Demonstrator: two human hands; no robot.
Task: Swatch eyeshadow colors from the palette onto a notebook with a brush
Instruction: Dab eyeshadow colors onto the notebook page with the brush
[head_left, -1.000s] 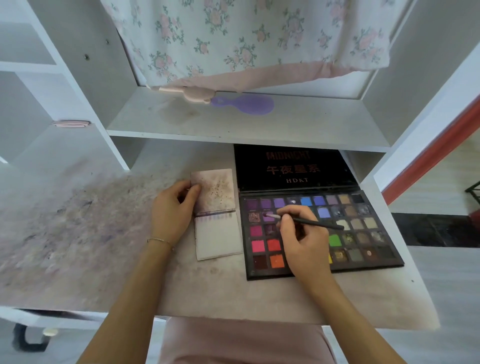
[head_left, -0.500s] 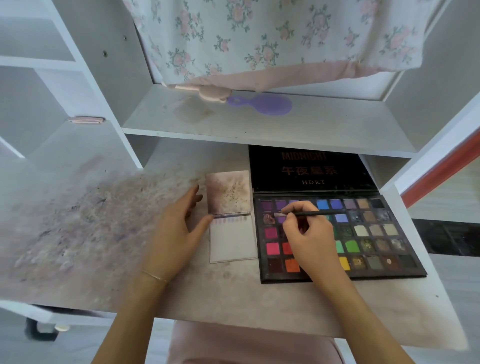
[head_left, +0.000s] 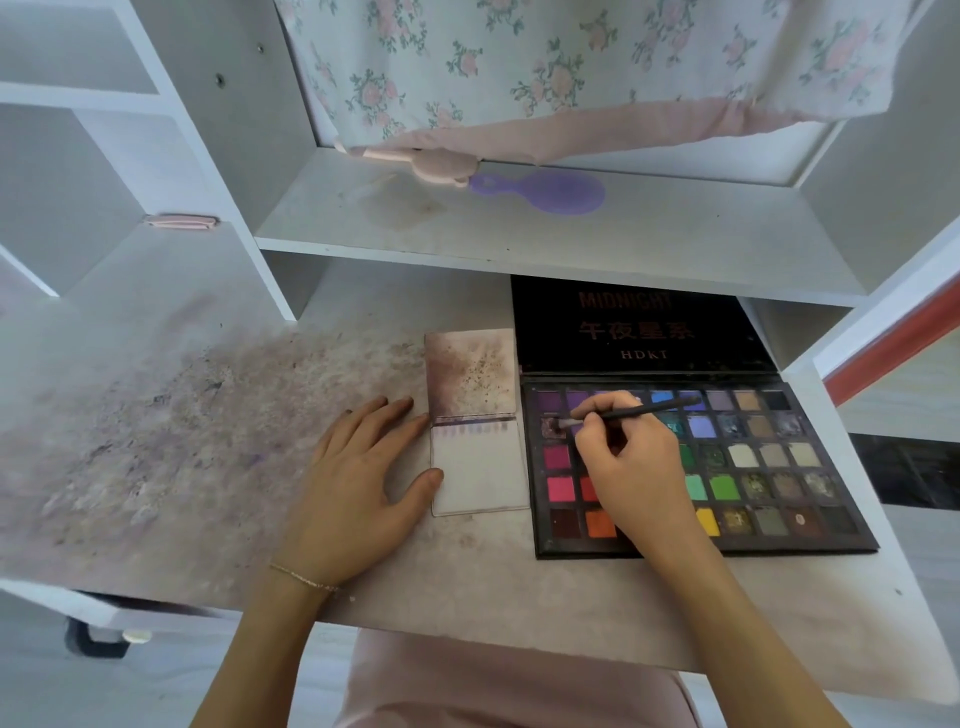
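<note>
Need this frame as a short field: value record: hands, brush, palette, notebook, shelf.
left hand: flat on the desk, fingers straight, thumb and fingertips at the notebook's left edge
right hand: grips the brush, over the palette
brush: tip at a pan in the second row, left end
palette: open, lid propped back
notebook: open, row of purple swatches across top of lower page
shelf: purple hairbrush lying on it

The left hand (head_left: 363, 483) has slid off the stained upper cover of the small open notebook (head_left: 478, 452) and now lies flat on the desk, fingers straightened, thumb tip touching the lower page's left edge. The thin black brush (head_left: 623, 415) has levelled out, its bristles now just left of the right hand's (head_left: 634, 473) fingertips.
</note>
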